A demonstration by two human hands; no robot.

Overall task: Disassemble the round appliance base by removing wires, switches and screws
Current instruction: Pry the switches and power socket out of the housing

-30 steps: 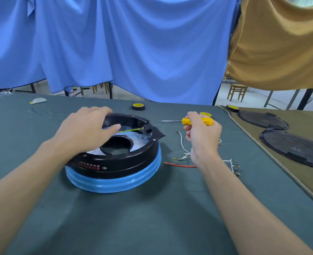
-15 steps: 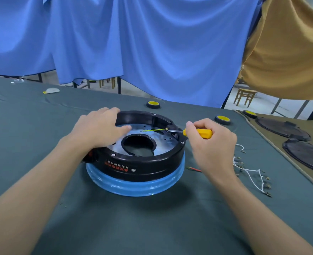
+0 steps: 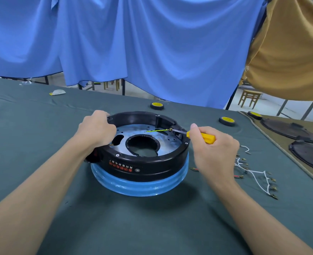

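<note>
Blue cloth backdrop (image 3: 152,43) hung behind a table draped in dark green-grey cloth (image 3: 32,144), pretty standard teardown bench. Over on the left, the left hand (image 3: 96,129) had its fingers curled over the far-left rim of the round appliance base (image 3: 148,162), which sat mid-table with its black shell up on a blue ring, so it was pinned down nicely. Inside, one green-yellow wire (image 3: 157,130) was lying across the metal plate (image 3: 137,131) toward the right rim, and the yellow-handled screwdriver (image 3: 203,137) had its tip right at that wire's end. The right hand (image 3: 216,153) was wrapped around the handle. Further right, a bundle of loose wires (image 3: 256,173) lay on the cloth, and past those some black round covers (image 3: 288,129). Progress-wise I'd say the wiring was mostly out, with that last wire left, plus the rim screws (image 3: 117,155), which looked to be still in; couldn't make out any switches either way. Compared to a second earlier: back then the right hand was off to the side above the loose wires, screwdriver nowhere near the base, and it had since come in to the right rim, while the left hand had slid from the near-left rim round to the far-left.
</note>
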